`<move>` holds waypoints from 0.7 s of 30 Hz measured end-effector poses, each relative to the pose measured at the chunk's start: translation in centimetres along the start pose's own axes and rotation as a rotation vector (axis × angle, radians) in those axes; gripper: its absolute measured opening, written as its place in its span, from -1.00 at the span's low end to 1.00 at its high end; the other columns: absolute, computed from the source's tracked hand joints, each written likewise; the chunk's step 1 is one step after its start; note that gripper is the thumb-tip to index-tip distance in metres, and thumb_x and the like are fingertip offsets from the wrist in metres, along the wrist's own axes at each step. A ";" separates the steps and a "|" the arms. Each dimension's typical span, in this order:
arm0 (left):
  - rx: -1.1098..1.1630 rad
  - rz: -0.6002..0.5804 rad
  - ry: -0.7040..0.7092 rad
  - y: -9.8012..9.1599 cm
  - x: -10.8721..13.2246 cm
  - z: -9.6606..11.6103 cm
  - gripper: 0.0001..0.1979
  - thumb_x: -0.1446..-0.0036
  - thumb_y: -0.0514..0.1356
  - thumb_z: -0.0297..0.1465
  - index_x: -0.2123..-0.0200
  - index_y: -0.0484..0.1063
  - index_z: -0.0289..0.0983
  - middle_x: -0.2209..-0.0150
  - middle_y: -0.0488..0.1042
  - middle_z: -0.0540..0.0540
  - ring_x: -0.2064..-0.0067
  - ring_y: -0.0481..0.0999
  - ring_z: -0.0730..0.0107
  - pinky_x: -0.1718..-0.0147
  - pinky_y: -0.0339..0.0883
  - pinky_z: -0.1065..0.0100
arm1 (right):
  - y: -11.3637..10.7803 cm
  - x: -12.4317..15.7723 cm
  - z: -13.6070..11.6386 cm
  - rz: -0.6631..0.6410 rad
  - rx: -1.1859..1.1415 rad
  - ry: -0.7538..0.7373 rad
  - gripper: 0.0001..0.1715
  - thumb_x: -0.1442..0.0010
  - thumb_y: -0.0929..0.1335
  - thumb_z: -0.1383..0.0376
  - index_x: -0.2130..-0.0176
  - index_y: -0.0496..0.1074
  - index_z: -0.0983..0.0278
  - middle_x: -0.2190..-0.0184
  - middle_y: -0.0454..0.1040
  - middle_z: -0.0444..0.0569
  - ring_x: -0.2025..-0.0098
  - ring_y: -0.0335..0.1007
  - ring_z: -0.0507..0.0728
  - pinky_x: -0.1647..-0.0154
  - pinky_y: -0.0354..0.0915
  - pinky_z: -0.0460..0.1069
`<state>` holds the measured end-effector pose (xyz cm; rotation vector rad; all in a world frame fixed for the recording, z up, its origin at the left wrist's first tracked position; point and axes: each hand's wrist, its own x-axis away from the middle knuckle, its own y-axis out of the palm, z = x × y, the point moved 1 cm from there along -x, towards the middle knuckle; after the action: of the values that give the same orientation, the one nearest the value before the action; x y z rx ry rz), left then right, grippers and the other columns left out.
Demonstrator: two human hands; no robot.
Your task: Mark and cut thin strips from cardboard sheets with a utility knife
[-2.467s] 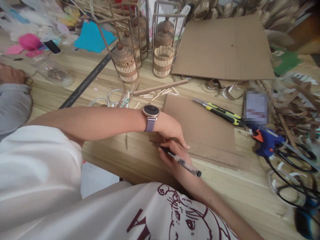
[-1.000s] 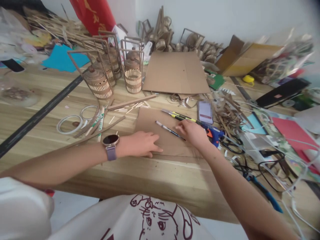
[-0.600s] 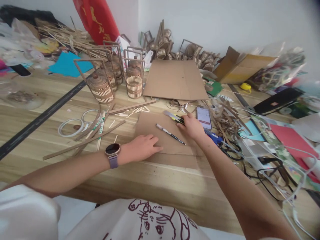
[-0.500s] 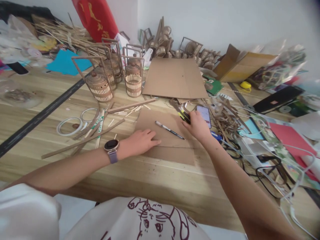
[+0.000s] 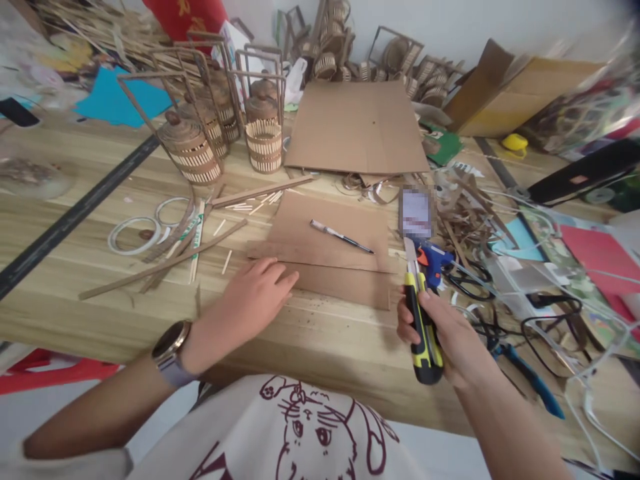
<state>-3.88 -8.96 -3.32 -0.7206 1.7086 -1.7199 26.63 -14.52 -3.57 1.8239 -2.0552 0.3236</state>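
My right hand [image 5: 440,327] is closed around a yellow and black utility knife [image 5: 424,333]. Its blade is out and points away from me, just short of the phone [image 5: 416,212] and beside a blue glue gun [image 5: 436,259]. My left hand [image 5: 253,303] rests with fingers loosely apart at the lower left corner of a piece of brown cardboard [image 5: 295,223]. A line or strip edge crosses the cardboard near its front. On top of it lies a pen [image 5: 343,237], slanting down to the right.
Several small lidded baskets with tall handles [image 5: 187,150] stand at the back left. A larger cardboard sheet [image 5: 355,127] lies behind the work area. Wood strips [image 5: 165,260] and tape rolls [image 5: 134,235] are on the left. Cables, scraps and blue-handled pliers [image 5: 533,380] crowd the right.
My right hand has picked up the utility knife from beyond the cardboard and brought it back toward me, right of the cardboard. My left hand has slid back and left toward the cardboard's corner.
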 end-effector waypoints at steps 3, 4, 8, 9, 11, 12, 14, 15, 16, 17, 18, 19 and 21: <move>0.048 -0.020 -0.047 0.5 1.4 0.7 -0.70 -0.34 0.16 -0.41 -0.11 0.47 -0.29 -0.05 0.54 -0.22 -0.14 0.45 0.02 -0.06 0.43 0.05 | 0.0 1.2 1.5 -0.033 -0.065 0.025 -0.60 -0.22 0.40 -0.02 0.06 0.40 0.15 0.47 0.36 -0.20 0.58 0.25 0.01 0.56 0.15 -0.04; 0.060 -0.024 -0.057 0.7 1.8 1.0 -0.70 -0.33 0.17 -0.40 -0.10 0.47 -0.29 -0.06 0.53 -0.22 -0.14 0.46 0.03 -0.07 0.44 0.06 | 0.1 1.6 1.8 -0.044 -0.074 0.035 -0.61 -0.22 0.40 0.00 0.05 0.41 0.14 0.46 0.37 -0.19 0.57 0.25 0.01 0.55 0.15 -0.04; 0.081 -0.006 -0.087 1.4 2.8 1.5 -0.69 -0.32 0.19 -0.41 -0.10 0.48 -0.31 -0.15 0.49 -0.25 -0.17 0.46 0.03 -0.10 0.44 0.07 | 0.8 2.7 2.2 -0.116 -0.095 0.056 -0.62 -0.24 0.40 0.04 0.01 0.41 0.13 0.40 0.38 -0.16 0.52 0.27 0.01 0.49 0.17 -0.03; 0.078 0.004 -0.090 1.5 2.9 1.5 -0.69 -0.32 0.19 -0.42 -0.10 0.48 -0.32 -0.16 0.48 -0.26 -0.18 0.46 0.01 -0.10 0.44 0.06 | 1.0 2.9 2.1 -0.145 -0.101 0.064 -0.61 -0.24 0.40 0.04 -0.01 0.41 0.12 0.39 0.38 -0.15 0.51 0.28 0.01 0.48 0.18 -0.03; 0.067 0.015 -0.092 1.8 2.9 1.4 -0.69 -0.32 0.19 -0.42 -0.10 0.48 -0.33 -0.18 0.47 -0.27 -0.20 0.44 -0.01 -0.11 0.44 0.04 | 1.3 3.3 1.9 -0.214 -0.109 0.083 -0.59 -0.25 0.40 0.06 -0.04 0.40 0.11 0.36 0.39 -0.14 0.48 0.30 0.02 0.46 0.19 -0.03; 0.060 0.017 -0.090 1.9 2.8 1.3 -0.69 -0.32 0.19 -0.43 -0.10 0.48 -0.34 -0.18 0.47 -0.27 -0.20 0.44 -0.02 -0.11 0.44 0.03 | 1.4 3.4 1.7 -0.249 -0.108 0.093 -0.58 -0.25 0.41 0.06 -0.06 0.39 0.10 0.34 0.40 -0.14 0.47 0.31 0.02 0.44 0.20 -0.03; 0.042 0.016 -0.082 2.1 2.5 0.9 -0.69 -0.32 0.19 -0.45 -0.11 0.48 -0.35 -0.18 0.47 -0.29 -0.21 0.44 -0.04 -0.12 0.44 0.02 | 1.7 3.5 1.4 -0.320 -0.102 0.102 -0.56 -0.24 0.42 0.08 -0.08 0.38 0.08 0.32 0.40 -0.13 0.44 0.33 0.02 0.42 0.21 -0.02; 0.035 0.016 -0.076 2.2 2.3 0.8 -0.68 -0.32 0.18 -0.46 -0.11 0.48 -0.36 -0.18 0.47 -0.29 -0.21 0.44 -0.05 -0.12 0.44 0.02 | 1.8 3.5 1.3 -0.350 -0.098 0.104 -0.55 -0.23 0.43 0.09 -0.09 0.37 0.07 0.31 0.40 -0.13 0.43 0.34 0.03 0.41 0.22 -0.02; 0.029 0.017 -0.069 2.3 2.0 0.6 -0.68 -0.32 0.17 -0.48 -0.12 0.48 -0.36 -0.18 0.47 -0.30 -0.22 0.43 -0.06 -0.12 0.44 0.02 | 1.9 3.6 1.3 -0.373 -0.095 0.103 -0.54 -0.23 0.43 0.09 -0.10 0.37 0.07 0.30 0.40 -0.12 0.41 0.34 0.03 0.40 0.22 -0.02; 0.023 0.018 -0.062 2.5 1.8 0.4 -0.67 -0.32 0.17 -0.50 -0.13 0.48 -0.35 -0.19 0.46 -0.31 -0.23 0.43 -0.06 -0.12 0.44 0.01 | 1.9 3.6 1.2 -0.391 -0.092 0.105 -0.53 -0.23 0.44 0.09 -0.10 0.36 0.07 0.30 0.40 -0.12 0.40 0.34 0.03 0.39 0.21 -0.03; 0.015 0.023 -0.058 2.6 1.5 0.2 -0.65 -0.30 0.17 -0.52 -0.14 0.48 -0.35 -0.19 0.45 -0.31 -0.23 0.42 -0.07 -0.11 0.44 0.01 | 2.0 3.6 1.2 -0.402 -0.090 0.109 -0.53 -0.22 0.44 0.10 -0.09 0.36 0.07 0.29 0.40 -0.12 0.39 0.34 0.02 0.38 0.21 -0.03; 0.005 0.030 -0.055 2.8 1.3 0.0 -0.63 -0.29 0.17 -0.55 -0.15 0.47 -0.34 -0.20 0.44 -0.31 -0.23 0.42 -0.07 -0.10 0.45 0.02 | 2.1 3.6 1.2 -0.407 -0.087 0.117 -0.52 -0.21 0.45 0.11 -0.08 0.36 0.08 0.28 0.40 -0.13 0.38 0.34 0.02 0.37 0.20 -0.03; -0.020 0.045 -0.052 3.1 0.8 -0.4 -0.58 -0.26 0.15 -0.63 -0.16 0.46 -0.31 -0.21 0.44 -0.29 -0.20 0.44 -0.05 -0.07 0.46 0.03 | 2.1 3.7 1.2 -0.419 -0.083 0.135 -0.50 -0.18 0.48 0.13 -0.07 0.34 0.10 0.27 0.39 -0.13 0.37 0.34 0.01 0.36 0.19 -0.03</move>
<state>-4.59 -9.28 -6.44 -0.7243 1.6963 -1.6424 24.06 -18.04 -2.94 2.0578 -1.5260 0.2323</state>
